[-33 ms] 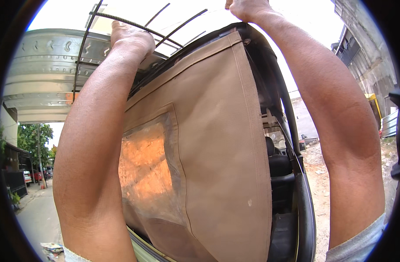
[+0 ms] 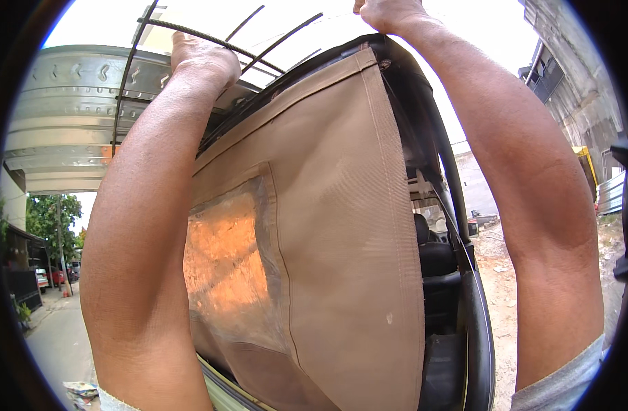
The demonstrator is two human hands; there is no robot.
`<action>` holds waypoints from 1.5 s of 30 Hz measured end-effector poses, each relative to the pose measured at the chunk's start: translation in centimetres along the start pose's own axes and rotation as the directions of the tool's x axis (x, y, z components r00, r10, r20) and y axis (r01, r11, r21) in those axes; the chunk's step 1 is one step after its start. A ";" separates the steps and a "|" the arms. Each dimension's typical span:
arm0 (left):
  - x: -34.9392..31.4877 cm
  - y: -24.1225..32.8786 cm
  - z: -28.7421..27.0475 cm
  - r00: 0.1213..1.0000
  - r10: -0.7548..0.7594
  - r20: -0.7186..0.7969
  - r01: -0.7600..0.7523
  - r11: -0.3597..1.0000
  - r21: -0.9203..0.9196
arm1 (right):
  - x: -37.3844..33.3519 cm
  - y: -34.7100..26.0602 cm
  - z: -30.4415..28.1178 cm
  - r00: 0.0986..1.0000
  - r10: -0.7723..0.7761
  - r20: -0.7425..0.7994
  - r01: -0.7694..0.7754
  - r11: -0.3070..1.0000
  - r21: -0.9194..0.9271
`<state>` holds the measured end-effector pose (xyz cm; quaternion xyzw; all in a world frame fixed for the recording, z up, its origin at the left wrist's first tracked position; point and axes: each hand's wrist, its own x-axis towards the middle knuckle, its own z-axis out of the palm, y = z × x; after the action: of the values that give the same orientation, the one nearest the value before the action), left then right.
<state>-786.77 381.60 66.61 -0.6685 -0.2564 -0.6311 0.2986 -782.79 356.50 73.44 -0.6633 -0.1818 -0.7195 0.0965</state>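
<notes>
My left hand [image 2: 206, 60] is raised beside a grid of dark ribbed metal rods [image 2: 191, 32]. One rod crosses in front of it; the thumb side shows, but the other fingers are hidden. Higher up, my right hand [image 2: 391, 15] is cut by the top edge of the view. Its visible fingers look curled, and what they hold cannot be made out. Between my forearms hangs a brown fabric cover [image 2: 341, 178] with a clear plastic window [image 2: 228, 253], on the black frame [image 2: 413, 75] of an open vehicle. Orange shows through the window.
Corrugated sheet metal [image 2: 60, 116] spans the upper left. Beyond the cover's right edge, a black seat [image 2: 434, 253] shows inside the vehicle. A street [image 2: 60, 342] with parked cars runs at left. Rubble ground [image 2: 495, 274] and a grey wall [image 2: 588, 75] lie at right.
</notes>
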 end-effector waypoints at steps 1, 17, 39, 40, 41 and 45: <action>0.1 0.0 -0.2 0.999 0.007 0.045 -0.006 1.000 -0.003 | -0.1 0.1 -0.1 1.000 -0.002 -0.002 0.002 1.000 -0.002; 0.7 0.4 -1.1 0.963 -0.008 0.268 -0.021 0.994 0.104 | -0.2 -0.8 -1.5 0.998 -0.048 -0.036 0.047 0.999 -0.023; -3.4 1.1 7.2 0.747 -0.132 -0.651 -0.175 0.907 -0.384 | 7.6 -17.0 2.9 0.979 -0.202 0.001 0.189 0.914 -0.358; -3.8 1.2 7.1 0.753 -0.132 -0.644 -0.192 0.893 -0.407 | 8.0 -17.6 3.9 0.978 -0.209 0.008 0.197 0.910 -0.365; -4.3 1.2 6.9 0.750 -0.141 -0.646 -0.199 0.884 -0.424 | 8.3 -18.1 4.5 0.976 -0.215 0.012 0.204 0.905 -0.374; -5.4 0.2 5.7 0.853 -0.026 -0.521 -0.238 0.869 -0.433 | 8.6 -19.0 6.0 0.969 -0.245 0.035 0.238 0.886 -0.397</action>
<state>-783.04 385.77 61.08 -0.5434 0.0362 -0.8107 0.2151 -785.41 377.13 79.71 -0.6356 -0.1119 -0.7528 -0.1291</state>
